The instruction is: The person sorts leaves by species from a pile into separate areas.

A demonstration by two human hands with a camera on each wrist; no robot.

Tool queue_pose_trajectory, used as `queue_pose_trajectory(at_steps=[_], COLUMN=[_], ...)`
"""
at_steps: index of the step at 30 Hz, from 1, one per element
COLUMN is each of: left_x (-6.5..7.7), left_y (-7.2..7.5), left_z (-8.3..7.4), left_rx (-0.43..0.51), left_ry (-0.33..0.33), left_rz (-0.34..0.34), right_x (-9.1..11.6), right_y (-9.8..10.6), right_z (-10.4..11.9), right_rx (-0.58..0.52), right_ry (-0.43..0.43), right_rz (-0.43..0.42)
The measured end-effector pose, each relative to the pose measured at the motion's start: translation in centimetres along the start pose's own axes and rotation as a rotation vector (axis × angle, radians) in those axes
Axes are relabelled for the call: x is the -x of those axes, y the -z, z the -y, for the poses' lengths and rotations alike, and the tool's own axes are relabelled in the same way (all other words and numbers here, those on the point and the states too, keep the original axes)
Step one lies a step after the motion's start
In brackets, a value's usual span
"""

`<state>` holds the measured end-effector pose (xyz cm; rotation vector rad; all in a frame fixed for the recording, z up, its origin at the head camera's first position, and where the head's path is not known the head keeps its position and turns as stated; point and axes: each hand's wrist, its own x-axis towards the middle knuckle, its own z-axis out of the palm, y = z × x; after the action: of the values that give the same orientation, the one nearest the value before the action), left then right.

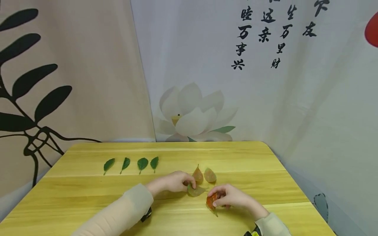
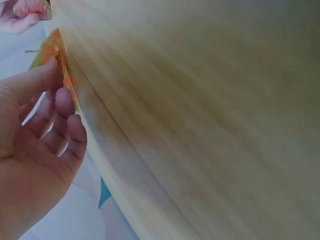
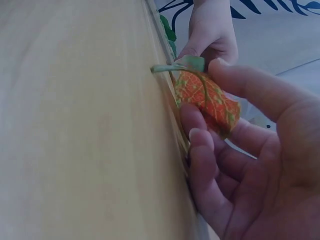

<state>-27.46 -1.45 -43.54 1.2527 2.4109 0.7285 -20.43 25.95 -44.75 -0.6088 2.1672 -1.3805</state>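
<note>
My left hand [image 1: 176, 181] pinches a yellowish-green leaf [image 1: 197, 191] low over the wooden table, and its orange-red side [image 2: 49, 50] shows in the left wrist view. Between the thumb and fingers of my right hand [image 1: 233, 196] is a red-orange leaf [image 1: 211, 202], stem hanging down. The right wrist view shows that leaf's pale veins and green flecks [image 3: 207, 97]. Just beyond my left fingers lie two brownish-orange leaves, one with its stem up [image 1: 198, 175] and a rounder one [image 1: 210, 176]. Whether the left hand's leaf touches the table is hard to tell.
Several green leaves [image 1: 142, 164] lie in a row at the back left of the table [image 1: 88, 196]. Behind the table hangs a pale curtain [image 1: 189, 65] printed with a lotus, dark branches and black characters. The table's right edge slants down beside the curtain.
</note>
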Motion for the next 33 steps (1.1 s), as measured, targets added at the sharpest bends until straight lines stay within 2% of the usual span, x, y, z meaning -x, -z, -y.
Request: queue_pose_trajectory(at_steps=[10, 20, 25, 33], left_x=[0.1, 1.6, 2.7, 4.3], left_y=[0.5, 2.5, 3.0, 3.5], left_z=[-0.1, -0.6, -1.0, -0.3], left_rx=[0.148, 0.317, 0.378, 0.367], left_ry=[-0.069, -0.02, 0.008, 0.05], left_rz=[-0.125, -0.19, -0.222, -0.335], right_x=[0.1, 0.0, -0.2, -0.3], right_y=[-0.1, -0.2, -0.1, 0.0], right_z=[-0.2, -0.1, -0.4, -0.4], right_rx=[-0.027, -0.027, -0.042, -0.167], right_ry=[-0.031, -0.014, -0.021, -0.02], right_rz=[-0.042, -0.091, -0.114, -0.147])
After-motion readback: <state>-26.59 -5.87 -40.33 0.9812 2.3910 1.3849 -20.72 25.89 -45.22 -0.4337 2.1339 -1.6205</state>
